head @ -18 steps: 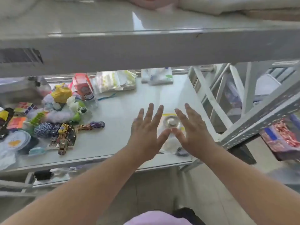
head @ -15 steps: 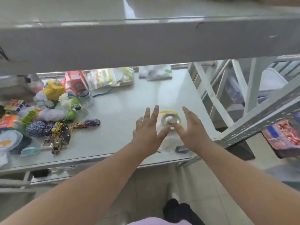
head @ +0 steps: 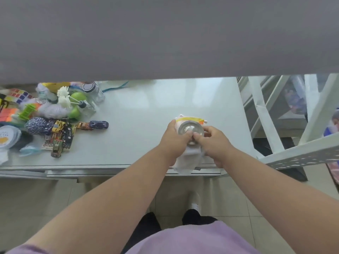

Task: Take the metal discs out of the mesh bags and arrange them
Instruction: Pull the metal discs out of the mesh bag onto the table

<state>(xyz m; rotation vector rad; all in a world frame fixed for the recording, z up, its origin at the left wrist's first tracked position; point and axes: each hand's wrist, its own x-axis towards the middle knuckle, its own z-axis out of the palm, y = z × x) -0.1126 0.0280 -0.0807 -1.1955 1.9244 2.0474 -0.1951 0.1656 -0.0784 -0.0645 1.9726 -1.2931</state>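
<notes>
A round shiny metal disc [head: 190, 129] lies on top of a white mesh bag [head: 185, 162] with a yellow band, near the front right of the white shelf surface [head: 146, 110]. My left hand [head: 176, 138] and my right hand [head: 212, 142] have come together over the bag. The fingertips of both pinch at the disc's near edge. The bag's lower end hangs over the shelf's front edge between my wrists. What else the bag contains is hidden.
A heap of toys fills the shelf's left end: toy cars [head: 60, 136], puzzle cubes [head: 18, 94], a yarn ball [head: 36, 123], glass jars [head: 91, 92]. A grey upper shelf [head: 165, 37] overhangs the back. White metal racking [head: 275, 116] stands to the right.
Both hands were spread open above the bag; they have dropped and closed their fingertips on the disc. The camera has tilted down and moved closer.
</notes>
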